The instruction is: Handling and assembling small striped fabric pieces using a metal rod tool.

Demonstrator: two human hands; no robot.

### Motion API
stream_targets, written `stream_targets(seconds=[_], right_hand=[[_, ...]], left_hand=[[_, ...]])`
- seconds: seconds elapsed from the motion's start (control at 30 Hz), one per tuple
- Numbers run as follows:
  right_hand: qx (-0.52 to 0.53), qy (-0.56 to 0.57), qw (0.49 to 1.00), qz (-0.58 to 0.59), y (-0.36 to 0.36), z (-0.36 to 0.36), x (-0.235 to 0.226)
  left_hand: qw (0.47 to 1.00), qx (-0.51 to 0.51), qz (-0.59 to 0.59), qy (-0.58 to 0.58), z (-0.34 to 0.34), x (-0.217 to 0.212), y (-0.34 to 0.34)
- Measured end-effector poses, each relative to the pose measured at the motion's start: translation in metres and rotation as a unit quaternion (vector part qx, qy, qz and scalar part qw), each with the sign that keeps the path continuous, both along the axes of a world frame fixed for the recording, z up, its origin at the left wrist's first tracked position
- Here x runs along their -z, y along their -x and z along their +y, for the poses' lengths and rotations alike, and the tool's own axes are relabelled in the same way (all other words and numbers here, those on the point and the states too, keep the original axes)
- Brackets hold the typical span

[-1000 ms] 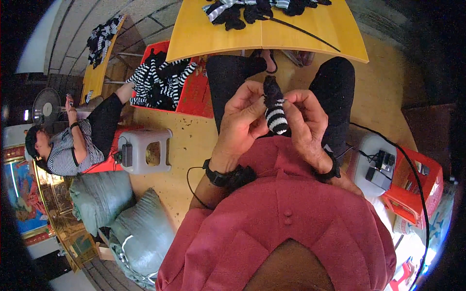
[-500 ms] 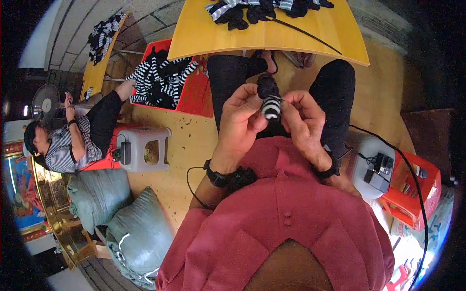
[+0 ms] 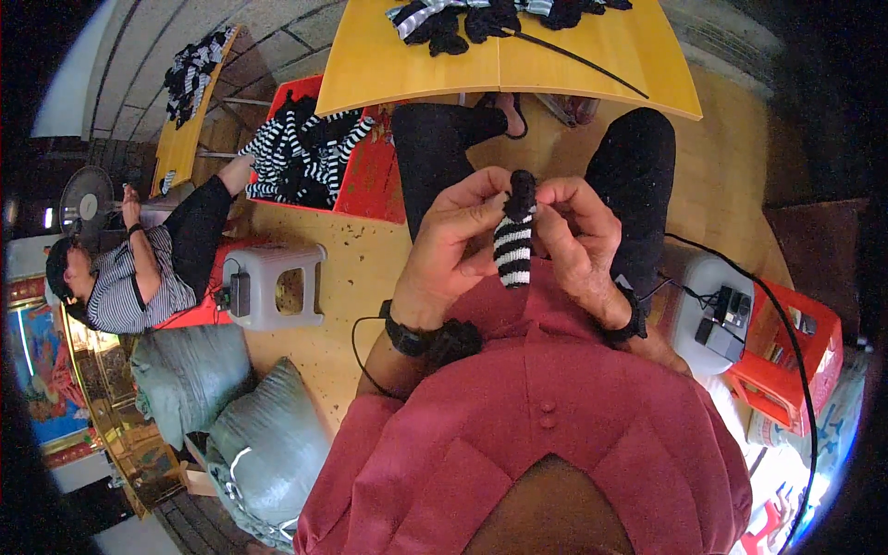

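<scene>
A small black-and-white striped knitted piece [image 3: 513,250] with a bunched black end hangs between my hands, above my lap. My left hand [image 3: 451,242] pinches it by the left side of the black end, thumb and fingertips closed. On the other side, the fingertips of my right hand [image 3: 581,242] are pressed together at the edge of the black part. The striped part hangs down toward my red shirt. Whether it is a sock or another knitted item I cannot tell.
Ahead is a yellow table [image 3: 416,83] bearing a knitted pile [image 3: 444,28] and a thin dark rod [image 3: 583,65]. A red box [image 3: 375,194] of striped knits stands left. Further left sits another person [image 3: 153,268]. A black cable [image 3: 777,314] runs past a grey stool [image 3: 708,319] on the right.
The knitted piece has turned so more of its striped length shows, hanging lower toward my shirt. Both hands have shifted slightly around its black end and still hold it.
</scene>
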State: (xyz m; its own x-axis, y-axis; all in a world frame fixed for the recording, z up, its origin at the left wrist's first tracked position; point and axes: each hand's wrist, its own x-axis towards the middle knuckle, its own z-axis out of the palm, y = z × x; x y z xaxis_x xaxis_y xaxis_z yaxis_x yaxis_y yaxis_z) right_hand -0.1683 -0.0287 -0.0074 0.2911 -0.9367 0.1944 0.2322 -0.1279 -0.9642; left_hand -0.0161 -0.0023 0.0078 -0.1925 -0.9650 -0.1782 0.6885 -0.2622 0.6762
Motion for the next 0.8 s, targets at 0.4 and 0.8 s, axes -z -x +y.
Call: stream_targets(seconds=[0.4, 0.8], right_hand=[[-0.140, -0.194, 0.962, -0.132, 0.005, -0.016, -0.004], [-0.068, -0.037, 0.988, -0.131, -0.001, -0.013, 0.008]], left_hand=[[0.994, -0.105, -0.007, 0.041, 0.001, 0.009, 0.005], [0.998, 0.016, -0.064, 0.001, 0.005, -0.005, 0.000]])
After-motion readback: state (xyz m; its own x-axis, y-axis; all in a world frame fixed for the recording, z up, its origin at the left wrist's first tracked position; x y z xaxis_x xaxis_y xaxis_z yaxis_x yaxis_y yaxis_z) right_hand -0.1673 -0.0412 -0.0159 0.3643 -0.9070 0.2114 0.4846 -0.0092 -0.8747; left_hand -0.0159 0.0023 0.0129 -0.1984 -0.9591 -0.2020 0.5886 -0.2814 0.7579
